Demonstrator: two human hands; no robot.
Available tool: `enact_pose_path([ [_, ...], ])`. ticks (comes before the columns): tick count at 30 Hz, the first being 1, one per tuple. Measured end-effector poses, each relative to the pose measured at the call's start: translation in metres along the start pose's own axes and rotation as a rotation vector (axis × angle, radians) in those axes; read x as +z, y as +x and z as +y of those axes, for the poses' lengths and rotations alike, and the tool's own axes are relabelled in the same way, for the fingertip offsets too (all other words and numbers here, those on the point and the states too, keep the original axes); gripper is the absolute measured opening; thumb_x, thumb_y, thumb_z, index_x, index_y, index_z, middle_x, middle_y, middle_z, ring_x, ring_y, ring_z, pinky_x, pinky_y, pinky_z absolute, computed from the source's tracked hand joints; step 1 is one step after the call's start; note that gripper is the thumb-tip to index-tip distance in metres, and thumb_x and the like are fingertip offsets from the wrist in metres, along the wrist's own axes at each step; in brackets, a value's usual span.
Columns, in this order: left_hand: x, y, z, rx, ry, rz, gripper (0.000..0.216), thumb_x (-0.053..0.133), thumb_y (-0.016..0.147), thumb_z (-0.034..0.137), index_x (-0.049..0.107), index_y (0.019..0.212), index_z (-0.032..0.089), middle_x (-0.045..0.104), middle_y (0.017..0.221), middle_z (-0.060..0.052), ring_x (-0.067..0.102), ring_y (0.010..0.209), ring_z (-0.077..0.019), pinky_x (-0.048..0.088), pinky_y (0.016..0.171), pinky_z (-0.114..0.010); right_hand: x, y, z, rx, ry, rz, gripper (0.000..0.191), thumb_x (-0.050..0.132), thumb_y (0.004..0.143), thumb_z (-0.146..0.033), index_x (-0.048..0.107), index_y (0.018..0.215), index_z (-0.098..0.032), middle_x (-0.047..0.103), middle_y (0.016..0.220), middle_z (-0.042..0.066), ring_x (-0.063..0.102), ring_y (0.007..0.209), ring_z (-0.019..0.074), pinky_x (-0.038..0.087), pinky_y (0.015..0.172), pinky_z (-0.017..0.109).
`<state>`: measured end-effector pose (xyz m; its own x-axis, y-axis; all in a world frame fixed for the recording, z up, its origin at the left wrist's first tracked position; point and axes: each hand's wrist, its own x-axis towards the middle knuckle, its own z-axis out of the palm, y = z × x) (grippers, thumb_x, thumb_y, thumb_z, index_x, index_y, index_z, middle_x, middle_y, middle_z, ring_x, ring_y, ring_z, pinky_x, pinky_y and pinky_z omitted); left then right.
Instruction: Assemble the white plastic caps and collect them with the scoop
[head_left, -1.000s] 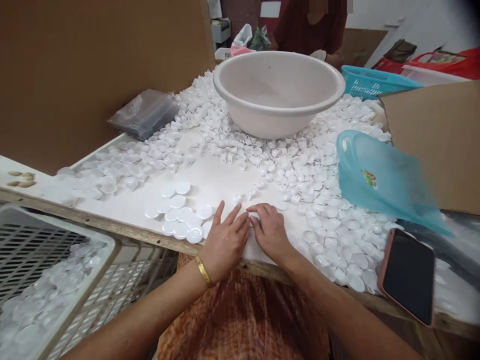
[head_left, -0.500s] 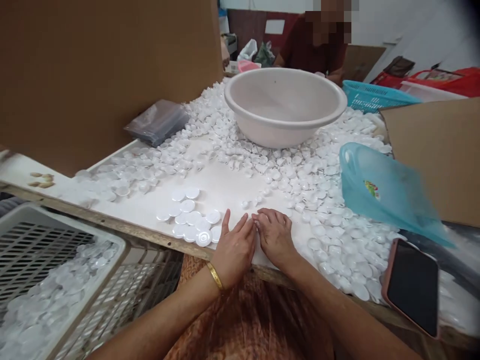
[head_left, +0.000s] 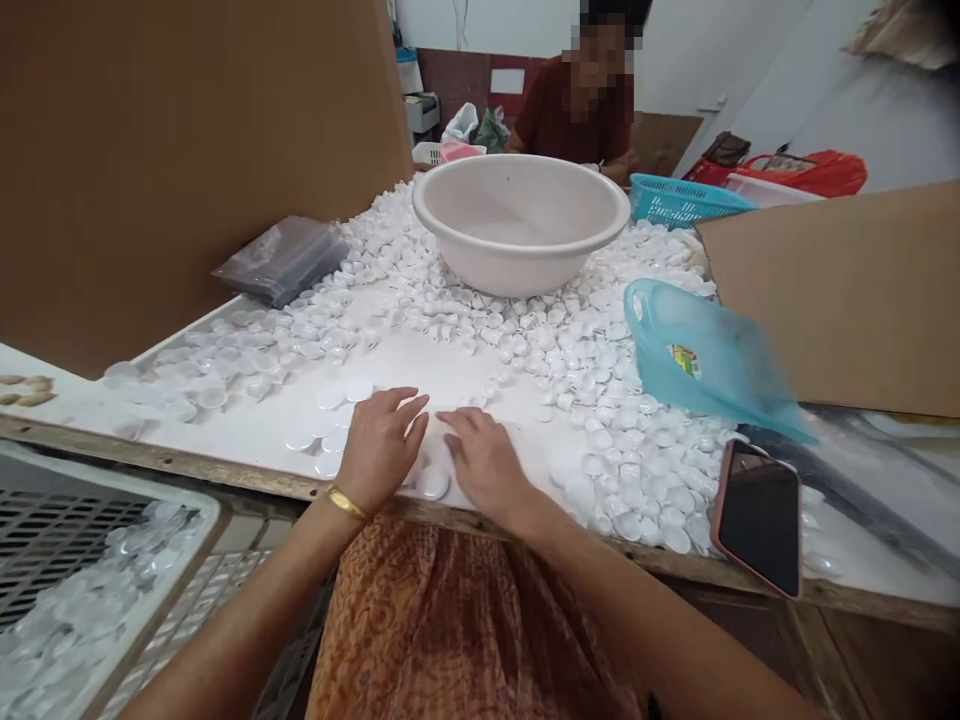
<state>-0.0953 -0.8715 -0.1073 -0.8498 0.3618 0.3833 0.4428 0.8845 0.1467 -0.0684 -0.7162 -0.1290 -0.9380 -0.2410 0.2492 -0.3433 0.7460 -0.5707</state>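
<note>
My left hand (head_left: 381, 443) lies flat with fingers spread on a small cluster of flat white round lids (head_left: 334, 420) near the table's front edge. A gold bangle (head_left: 344, 501) circles its wrist. My right hand (head_left: 486, 462) rests palm down just beside it, fingers stretched toward the left hand; a white lid (head_left: 433, 483) lies between the two hands. Neither hand grips anything. A wide heap of small white plastic caps (head_left: 600, 370) covers the white table (head_left: 450, 375) beyond and to the right.
A large cream basin (head_left: 520, 218) sits at the back, a tilted turquoise scoop basket (head_left: 701, 365) to the right, a phone (head_left: 759, 518) near the edge. A grey crate (head_left: 90, 570) of clear pieces stands lower left. Cardboard walls flank both sides. Another person (head_left: 581, 105) sits opposite.
My left hand slid left onto the flat lids and spread its fingers. The right hand followed and flattened. The camera view tilted up and shifted.
</note>
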Motion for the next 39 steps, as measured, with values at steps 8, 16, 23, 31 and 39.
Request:
enact_pose_path([
  [8, 0.029, 0.036, 0.046, 0.179, 0.146, -0.274, 0.016, 0.047, 0.079, 0.015, 0.062, 0.075, 0.015, 0.062, 0.075, -0.011, 0.054, 0.079, -0.0259, 0.036, 0.068, -0.04, -0.056, -0.023, 0.095, 0.103, -0.581, 0.061, 0.017, 0.053, 0.082, -0.021, 0.062, 0.096, -0.019, 0.059, 0.1, 0.009, 0.045, 0.092, 0.0239, 0.034, 0.072, 0.037],
  [16, 0.028, 0.021, 0.076, 0.157, -0.058, -0.266, 0.018, 0.047, 0.083, 0.019, 0.063, 0.092, 0.017, 0.063, 0.085, -0.007, 0.054, 0.083, -0.0226, 0.039, 0.072, -0.038, -0.057, -0.022, 0.099, 0.006, -0.583, 0.026, 0.017, 0.046, 0.086, -0.022, 0.062, 0.082, -0.017, 0.061, 0.091, 0.009, 0.049, 0.086, 0.021, 0.031, 0.073, 0.035],
  [23, 0.022, 0.029, 0.057, -0.07, -0.382, -0.235, 0.027, 0.048, 0.083, 0.023, 0.064, 0.104, 0.017, 0.064, 0.092, -0.006, 0.058, 0.081, -0.0179, 0.045, 0.074, -0.032, -0.058, -0.023, 0.074, 0.235, 0.053, 0.226, 0.02, 0.044, 0.087, -0.029, 0.061, 0.08, -0.02, 0.061, 0.074, 0.002, 0.056, 0.066, 0.0143, 0.041, 0.063, 0.026],
  [31, 0.027, 0.037, 0.065, -0.534, -1.012, -0.382, 0.041, 0.047, 0.079, 0.045, 0.069, 0.08, 0.011, 0.063, 0.062, -0.005, 0.054, 0.056, -0.013, 0.044, 0.055, -0.025, -0.043, -0.016, 0.066, -0.148, 0.245, 0.26, 0.019, 0.045, 0.086, -0.019, 0.061, 0.097, -0.02, 0.061, 0.099, 0.007, 0.057, 0.095, 0.0156, 0.048, 0.085, 0.03],
  [39, 0.051, 0.041, 0.062, -0.475, -0.769, -0.405, 0.028, 0.057, 0.07, 0.025, 0.066, 0.095, 0.015, 0.061, 0.058, 0.0, 0.055, 0.055, -0.0126, 0.042, 0.057, -0.024, -0.031, -0.023, 0.074, 0.03, 0.416, 0.199, 0.022, 0.05, 0.081, -0.015, 0.063, 0.098, -0.018, 0.057, 0.104, 0.008, 0.059, 0.091, 0.0146, 0.054, 0.079, 0.028],
])
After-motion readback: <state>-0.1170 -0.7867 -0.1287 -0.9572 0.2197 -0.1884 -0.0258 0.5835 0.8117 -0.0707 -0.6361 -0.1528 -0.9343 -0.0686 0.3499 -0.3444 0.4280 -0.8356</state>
